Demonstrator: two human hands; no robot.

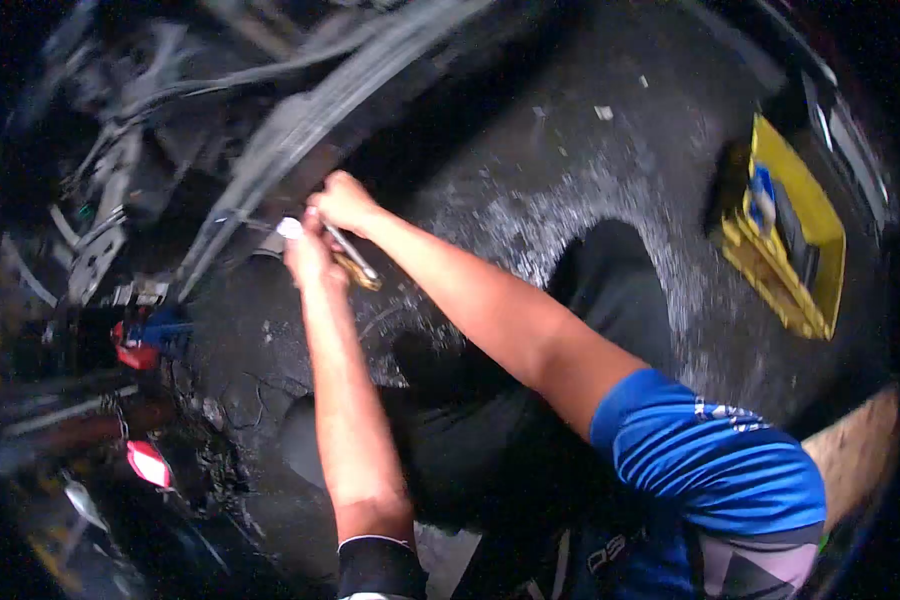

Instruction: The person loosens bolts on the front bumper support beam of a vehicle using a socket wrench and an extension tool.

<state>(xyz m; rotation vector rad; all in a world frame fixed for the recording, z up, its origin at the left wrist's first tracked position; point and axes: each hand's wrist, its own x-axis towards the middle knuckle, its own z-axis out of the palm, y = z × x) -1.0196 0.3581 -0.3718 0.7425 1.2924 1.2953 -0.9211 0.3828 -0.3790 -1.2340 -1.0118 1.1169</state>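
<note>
In the head view, my left hand [314,258] is closed around a tool with a yellowish handle [358,272], which sticks out below the fingers. A metal rod [353,251] slants down and right between my two hands. My right hand [347,205] is closed just above and to the right, near the rod's upper end; what its fingers grip is too small to tell. A small white round piece [289,228] shows at the left hand's fingertips. Both hands are beside a long grey metal edge [300,130].
A yellow container [825,260] with a blue item [762,198] lies on the dark floor [530,150] at the right. Metal parts and cables fill the upper left. Red objects [150,464] are at the lower left. My bent knees are below my arms.
</note>
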